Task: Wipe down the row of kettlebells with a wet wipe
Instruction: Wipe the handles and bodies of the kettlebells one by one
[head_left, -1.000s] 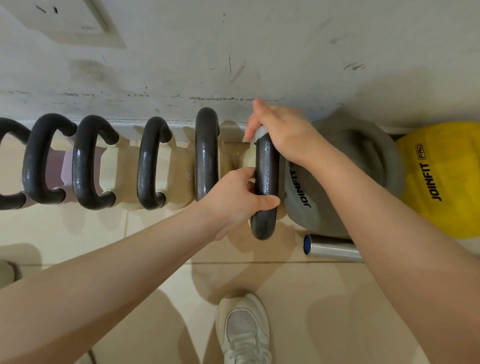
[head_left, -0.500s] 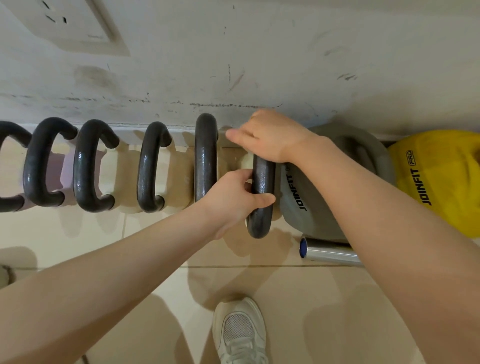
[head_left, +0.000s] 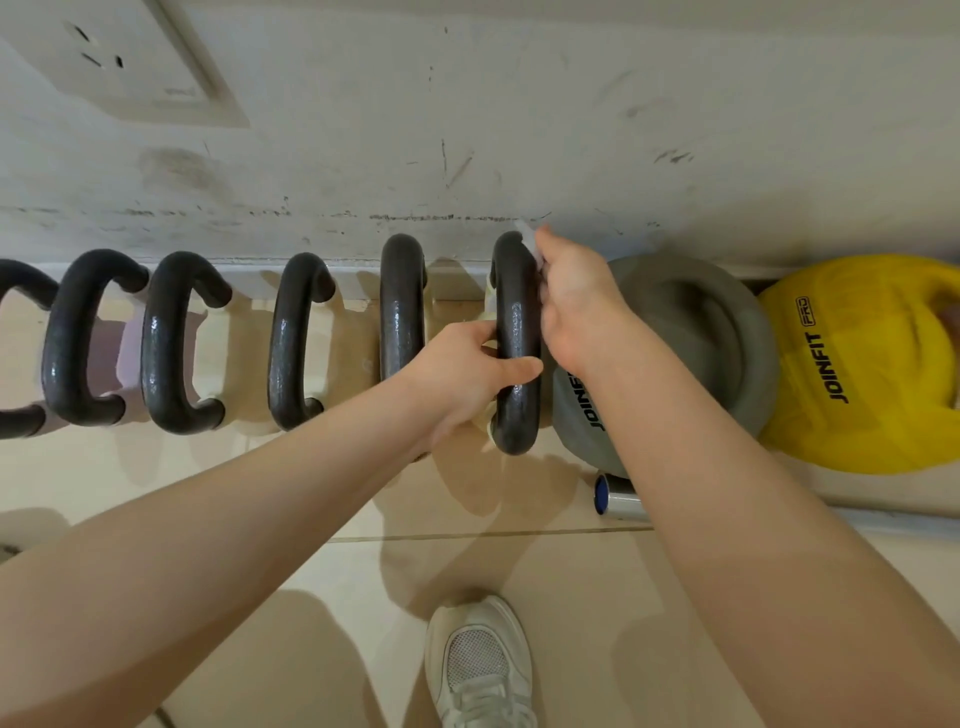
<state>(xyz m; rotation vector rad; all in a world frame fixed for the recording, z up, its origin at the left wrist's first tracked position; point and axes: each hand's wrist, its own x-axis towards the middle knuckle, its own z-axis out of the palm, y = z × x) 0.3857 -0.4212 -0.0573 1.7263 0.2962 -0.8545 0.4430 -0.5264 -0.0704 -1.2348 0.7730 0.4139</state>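
Both bare forearms reach forward. The left hand (head_left: 462, 374) is curled closed, thumb pointing right; the right hand (head_left: 576, 301) is cupped, fingers pressed together.

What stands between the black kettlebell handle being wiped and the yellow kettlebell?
A grey kettlebell marked JOINFIT, seen in the head view, partly behind the right hand.

Narrow gaps between kettlebell handles (head_left: 401, 306).

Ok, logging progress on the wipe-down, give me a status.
Left hand gripping the dark kettlebell handle. Right hand pressing the wet wipe on its far end. Grey kettlebell close alongside, nothing blocking.
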